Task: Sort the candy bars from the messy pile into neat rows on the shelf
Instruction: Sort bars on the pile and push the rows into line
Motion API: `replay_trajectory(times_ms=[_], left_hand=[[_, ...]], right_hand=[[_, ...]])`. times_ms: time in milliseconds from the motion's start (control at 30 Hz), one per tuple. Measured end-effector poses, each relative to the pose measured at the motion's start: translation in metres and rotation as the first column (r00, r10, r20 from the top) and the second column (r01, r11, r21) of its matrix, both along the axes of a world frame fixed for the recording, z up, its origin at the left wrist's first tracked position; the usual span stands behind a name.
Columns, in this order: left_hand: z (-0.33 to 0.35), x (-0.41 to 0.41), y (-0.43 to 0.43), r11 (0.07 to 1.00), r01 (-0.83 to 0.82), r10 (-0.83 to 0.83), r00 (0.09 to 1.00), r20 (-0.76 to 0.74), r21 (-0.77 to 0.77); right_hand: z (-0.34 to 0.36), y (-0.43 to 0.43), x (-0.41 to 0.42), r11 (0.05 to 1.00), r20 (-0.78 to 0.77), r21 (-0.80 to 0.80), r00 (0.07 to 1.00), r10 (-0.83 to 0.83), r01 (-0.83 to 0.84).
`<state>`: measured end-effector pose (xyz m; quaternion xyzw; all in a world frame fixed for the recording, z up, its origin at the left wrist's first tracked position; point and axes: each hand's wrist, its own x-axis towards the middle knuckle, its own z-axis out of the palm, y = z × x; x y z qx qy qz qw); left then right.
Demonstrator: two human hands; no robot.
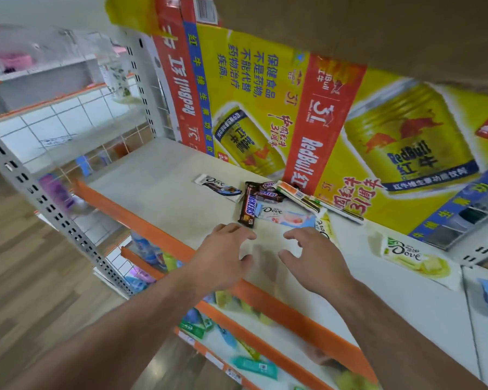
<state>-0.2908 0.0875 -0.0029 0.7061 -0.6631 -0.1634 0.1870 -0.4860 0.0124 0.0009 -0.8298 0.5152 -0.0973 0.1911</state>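
- Left hand sits just below the middle of my feed, with its forearm coming in from the lower left corner. It's palm down, fingers spread and a little bent, thumb pointing at the other hand. Nothing in it.
- Right hand is right next to it, forearm coming from the lower right. Same pose: palm down, fingers splayed and loosely curved, holding nothing.
- The thumbs face each other across a gap. That bit is smeared, so I can't tell if either hand actually touches the shelf.
- The candy pile is just above the fingertips, dead centre. One Snickers bar points down toward the left hand, and a second Snickers lies across the top of it.
- A pale blue Dove bar lies flat between the Snickers and the right hand's fingertips.
- A yellowish Dove bar pokes out just past the right hand's fingers, partly hidden by them.
- A dark-and-white Dove bar sits on its own, left of the pile.
- A green Dove bar lies well off to the right, apart from everything.
- A few orange-and-white packets lean against the big Red Bull carton that fills the upper right.
- The orange rail runs diagonally under both wrists, and the lower shelves beneath hold blurry packets.
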Motion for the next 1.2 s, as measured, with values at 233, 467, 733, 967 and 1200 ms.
replay_trajectory(times_ms=[233, 467, 733, 967, 1200], left_hand=[[-0.007, 0.024, -0.036, 0.999, -0.014, 0.013, 0.999, 0.035, 0.031], [-0.012, 0.042, -0.080, 0.991, 0.134, -0.132, 0.986, 0.100, -0.006], [-0.026, 0.070, -0.103, 0.948, 0.314, -0.317, 0.935, 0.155, 0.046], [-0.018, 0.081, -0.116, 0.945, 0.327, -0.327, 0.941, 0.087, 0.011], [-0.021, 0.092, -0.128, 0.964, 0.252, -0.256, 0.966, 0.037, 0.084]], right_hand=[[-0.012, -0.055, 0.027, 1.000, -0.087, -0.023, 0.996, 0.008, -0.010], [-0.020, -0.077, 0.038, 0.999, -0.160, -0.033, 0.987, -0.031, 0.026], [-0.014, -0.078, 0.054, 0.994, -0.266, -0.005, 0.958, -0.107, 0.110], [-0.011, -0.071, 0.067, 0.974, -0.309, 0.009, 0.927, -0.215, 0.228], [-0.005, -0.057, 0.077, 0.956, -0.329, -0.009, 0.902, -0.281, 0.295]])
